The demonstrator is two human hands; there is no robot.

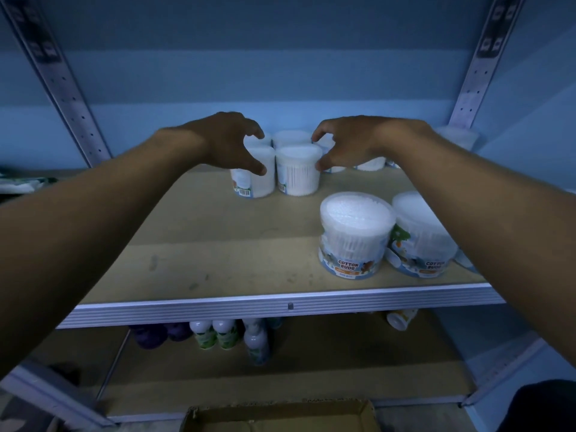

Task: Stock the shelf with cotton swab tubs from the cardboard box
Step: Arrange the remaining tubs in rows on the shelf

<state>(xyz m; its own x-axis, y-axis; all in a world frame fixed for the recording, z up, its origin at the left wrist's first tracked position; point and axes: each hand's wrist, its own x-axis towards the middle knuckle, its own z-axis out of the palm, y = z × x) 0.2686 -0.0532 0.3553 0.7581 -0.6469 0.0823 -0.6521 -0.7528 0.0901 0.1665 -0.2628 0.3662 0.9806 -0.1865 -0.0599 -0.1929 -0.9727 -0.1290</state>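
Back wall: plain blue panel, dim bluish light, darker toward the top.
Uprights: two perforated metal posts, far left and far right, leaning outward in the wide-angle view.
Lower level: tan board, holding purple items at left, white-capped bottles with green labels beside them, one bottle lying on its side at far right.

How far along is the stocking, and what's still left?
Done: a cluster of small tubs stands at the back of the shelf, and two large tubs sit front right. In hand: nothing is gripped; left hand and right hand flank the cluster with fingers curled. Left: unclear, since the cardboard box barely shows.
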